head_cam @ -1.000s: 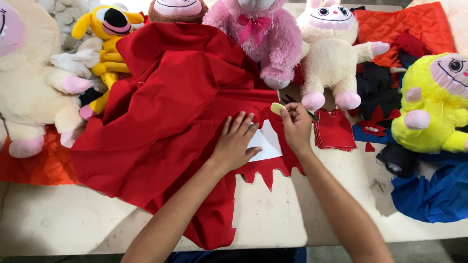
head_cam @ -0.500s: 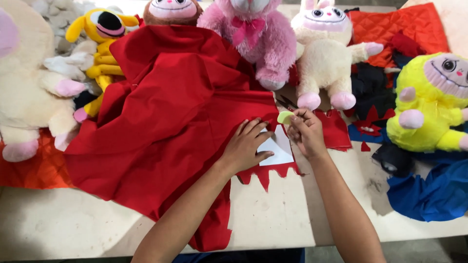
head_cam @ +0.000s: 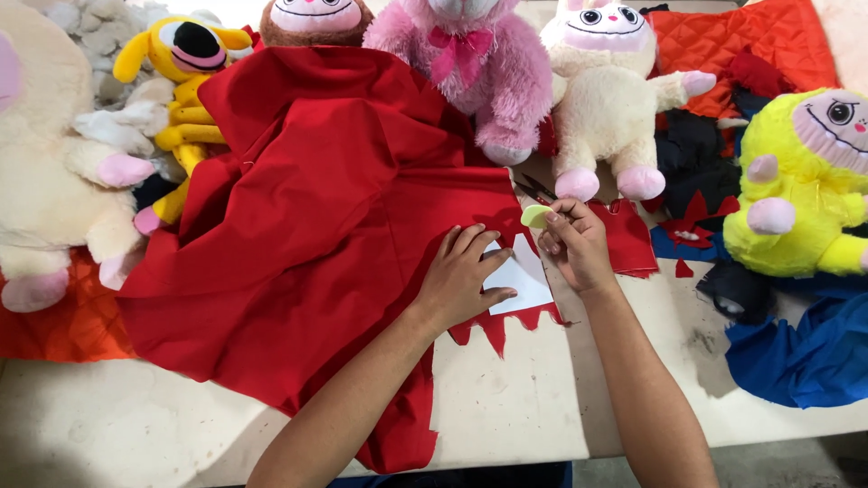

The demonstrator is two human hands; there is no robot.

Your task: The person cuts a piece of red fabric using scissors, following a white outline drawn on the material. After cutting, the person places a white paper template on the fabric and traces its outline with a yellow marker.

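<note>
Pale worktable [head_cam: 506, 407] ringed by six plush toys, I think, with one big red cloth [head_cam: 316, 226] spread over it. Left hand [head_cam: 461, 280] lies flat, fingers spread, pinning one white paper template [head_cam: 520, 282] onto the cloth's edge. Right hand [head_cam: 574, 244] pinches one small yellow-green chalk piece [head_cam: 534, 215] just above it.

Plain red cloth [head_cam: 307, 235], centre; white template [head_cam: 517, 280] on it; pale yellow-green chalk [head_cam: 535, 215]; pink plush [head_cam: 479, 63], top centre; yellow plush [head_cam: 796, 181], right edge; blue fabric [head_cam: 805, 352], lower right; orange quilted, diamond-stitched fabric [head_cam: 750, 41], upper right
</note>
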